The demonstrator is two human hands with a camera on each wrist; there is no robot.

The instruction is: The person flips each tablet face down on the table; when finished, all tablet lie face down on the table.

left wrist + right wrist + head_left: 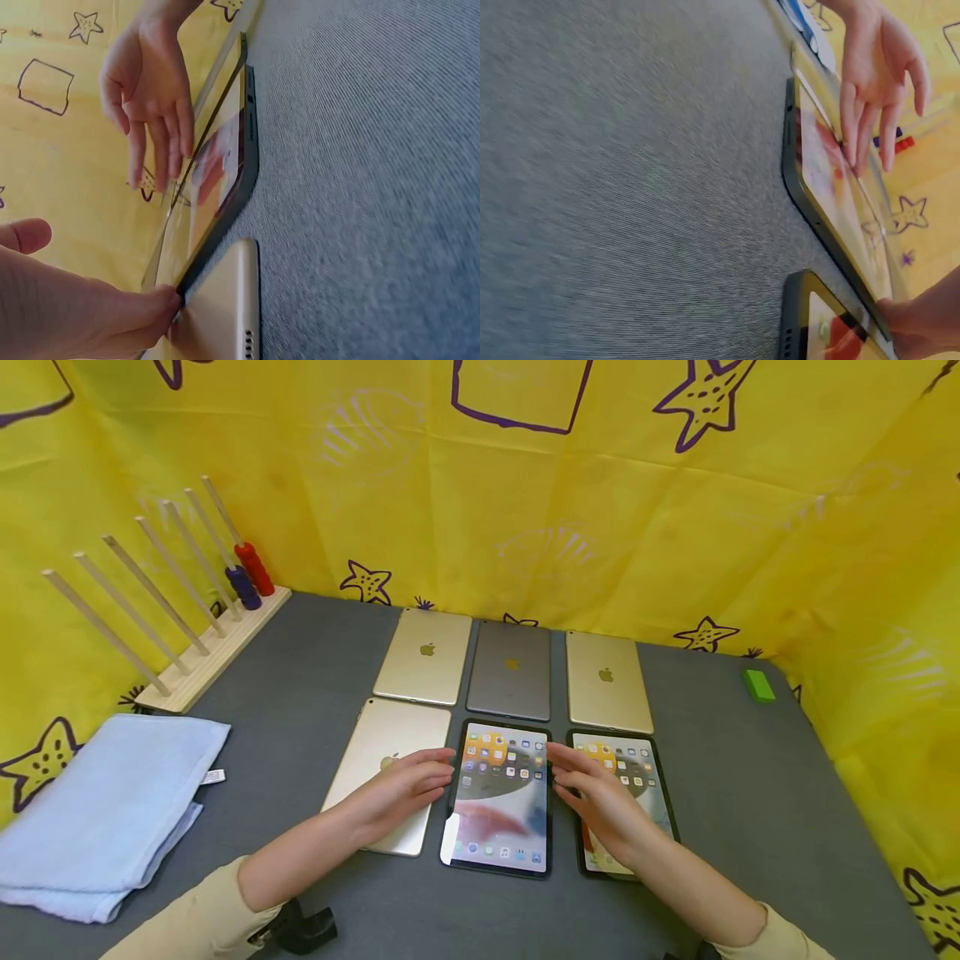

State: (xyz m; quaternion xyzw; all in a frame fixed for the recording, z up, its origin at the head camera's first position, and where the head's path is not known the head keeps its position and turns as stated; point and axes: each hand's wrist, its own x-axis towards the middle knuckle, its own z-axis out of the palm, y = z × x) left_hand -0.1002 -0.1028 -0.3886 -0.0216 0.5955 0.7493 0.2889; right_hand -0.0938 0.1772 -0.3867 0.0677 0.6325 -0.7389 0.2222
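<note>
- The central tablet (495,818) lay flat, screen lit and facing up, in the middle of the near row.
- The left hand (405,781) was at its left long edge, fingers nearly straight and together, fingertips touching the edge; they were not curled round anything.
- The right hand (600,795) was at the opposite edge, fingers extended, fingertips touching it without a grip.
- A gold tablet (408,722) lay back up beneath the left hand; a second lit tablet (641,772) lay partly behind the right hand.
- The far row comprised three tablets, backs up: gold (423,672), dark grey (510,693), gold (607,702).
- A peg rack (213,662) and a folded blue towel (112,802) occupied the left side of the table (787,827); a green block (759,686) lay at far right.
</note>
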